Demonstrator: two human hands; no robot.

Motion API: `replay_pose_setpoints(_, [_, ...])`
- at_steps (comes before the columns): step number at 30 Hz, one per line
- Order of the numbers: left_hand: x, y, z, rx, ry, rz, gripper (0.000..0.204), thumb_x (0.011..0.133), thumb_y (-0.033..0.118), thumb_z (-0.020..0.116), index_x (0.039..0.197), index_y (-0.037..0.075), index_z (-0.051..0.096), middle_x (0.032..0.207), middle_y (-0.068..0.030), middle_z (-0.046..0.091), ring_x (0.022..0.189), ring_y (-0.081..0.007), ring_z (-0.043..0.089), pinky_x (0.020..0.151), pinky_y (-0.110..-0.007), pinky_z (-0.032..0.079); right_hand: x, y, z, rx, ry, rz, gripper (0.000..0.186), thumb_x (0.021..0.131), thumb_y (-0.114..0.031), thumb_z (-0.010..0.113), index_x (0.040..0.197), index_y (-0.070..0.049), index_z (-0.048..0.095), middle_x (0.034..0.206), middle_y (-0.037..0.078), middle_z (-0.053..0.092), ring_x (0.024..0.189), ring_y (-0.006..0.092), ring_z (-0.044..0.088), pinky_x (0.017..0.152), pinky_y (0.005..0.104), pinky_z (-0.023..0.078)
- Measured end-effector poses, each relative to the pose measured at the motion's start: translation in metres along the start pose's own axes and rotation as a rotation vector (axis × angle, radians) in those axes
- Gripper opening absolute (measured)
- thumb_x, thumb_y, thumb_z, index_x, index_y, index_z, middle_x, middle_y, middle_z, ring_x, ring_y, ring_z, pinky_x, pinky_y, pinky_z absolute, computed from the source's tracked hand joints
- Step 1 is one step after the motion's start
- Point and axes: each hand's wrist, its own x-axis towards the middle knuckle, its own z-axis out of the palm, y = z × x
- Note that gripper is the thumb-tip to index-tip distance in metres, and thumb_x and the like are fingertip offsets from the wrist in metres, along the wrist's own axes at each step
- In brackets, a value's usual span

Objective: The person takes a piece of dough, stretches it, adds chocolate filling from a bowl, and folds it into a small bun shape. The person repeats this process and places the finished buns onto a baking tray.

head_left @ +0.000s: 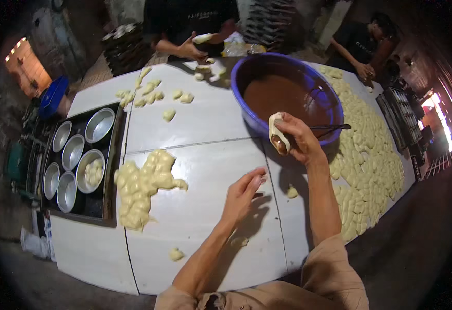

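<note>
My right hand is up by the near rim of a large purple basin, closed around a flattened piece of pale dough. Brown filling sits in the fold of that dough. Thick brown filling fills part of the basin, and a dark spoon handle rests across its near rim. Over the white tabletop hangs my left hand, its fingers loosely bent and apart with nothing seen in them. Small dough bits lie close to both hands.
Left: a dark tray of round metal tins, one holding dough balls, beside a dough mound. Many dough pieces cover the right side. Two people work across the table; one person's hand holds dough.
</note>
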Motion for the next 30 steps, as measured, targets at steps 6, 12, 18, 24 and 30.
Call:
replay_pose_setpoints(6, [-0.017,-0.008,0.011,-0.488,0.079,0.09,0.042,0.102,0.034,0.055,0.13,0.002,0.057,0.12,-0.0079,0.065,0.111,-0.0174,0.062,0.099,-0.039,0.049,-0.057,0.072,0.03,0.139,0.043,0.019,0.012,0.094,-0.015,0.063,0.104,-0.009,0.057,0.094,-0.001,0.063,0.08,0.0073,0.062,0.066,0.0213,0.052])
replay_pose_setpoints(12, [-0.05,-0.05,-0.026,-0.485,0.379,0.075,0.033,0.095,0.023,0.067,0.115,-0.003,0.064,0.101,-0.0099,0.07,0.088,-0.0168,0.068,0.08,-0.028,0.057,-0.107,0.133,0.045,-0.139,0.058,-0.079,0.045,0.085,-0.008,0.068,0.127,-0.005,0.052,0.111,0.005,0.059,0.099,0.0159,0.06,0.086,0.0308,0.051])
replay_pose_setpoints(18, [-0.072,-0.044,-0.021,-0.229,0.456,0.112,0.041,0.095,0.024,0.069,0.123,-0.006,0.063,0.108,-0.0117,0.07,0.093,-0.0163,0.067,0.083,-0.027,0.054,-0.129,0.165,0.089,-0.913,0.269,-0.555,0.03,0.087,-0.005,0.07,0.117,-0.003,0.066,0.118,0.013,0.059,0.098,0.0246,0.065,0.081,0.033,0.056])
replay_pose_setpoints(24, [-0.071,-0.035,-0.023,-0.091,0.425,0.192,0.041,0.091,0.029,0.074,0.119,0.0,0.069,0.098,-0.0064,0.072,0.085,-0.0099,0.064,0.076,-0.024,0.052,-0.126,0.166,0.089,-0.692,0.306,-0.43,0.014,0.093,-0.011,0.067,0.104,-0.003,0.069,0.091,0.005,0.067,0.083,0.013,0.063,0.069,0.0278,0.051])
replay_pose_setpoints(30, [-0.071,-0.007,-0.046,-0.097,0.253,-0.042,0.035,0.091,0.03,0.073,0.113,0.002,0.071,0.096,-0.0053,0.072,0.085,-0.0115,0.066,0.072,-0.026,0.055,-0.146,0.144,0.087,-0.223,0.131,0.0,0.029,0.094,-0.018,0.068,0.118,-0.002,0.066,0.093,0.003,0.067,0.081,0.0082,0.056,0.071,0.0223,0.046])
